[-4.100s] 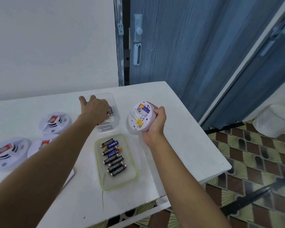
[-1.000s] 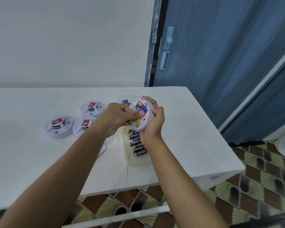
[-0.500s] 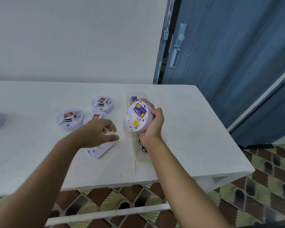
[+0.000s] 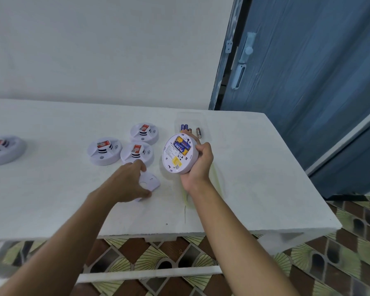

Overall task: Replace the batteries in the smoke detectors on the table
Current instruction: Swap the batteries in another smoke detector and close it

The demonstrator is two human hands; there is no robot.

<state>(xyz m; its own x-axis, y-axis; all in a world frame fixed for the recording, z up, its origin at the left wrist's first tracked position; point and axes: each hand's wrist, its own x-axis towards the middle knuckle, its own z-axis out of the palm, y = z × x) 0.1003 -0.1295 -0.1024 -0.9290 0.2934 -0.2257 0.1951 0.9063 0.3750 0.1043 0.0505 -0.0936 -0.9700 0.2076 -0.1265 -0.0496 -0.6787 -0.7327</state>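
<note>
Right hand (image 4: 198, 165) grips the smoke detector (image 4: 177, 155) by its rim above the table (image 4: 254, 178), batteries (image 4: 181, 146) showing, and left hand (image 4: 127, 183) pinches the back cover (image 4: 150, 181) lying on it, which looks like light, slick, thin plastic, so I'd lift it by its edges.

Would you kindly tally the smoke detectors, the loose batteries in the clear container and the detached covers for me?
Smoke detectors: 5 (held detector in the right hand, three clustered detectors, far-left detector).
Loose batteries in the clear container: 4 visible.
Back cover, pinched by the left hand: 1.
Total: 10.
</note>
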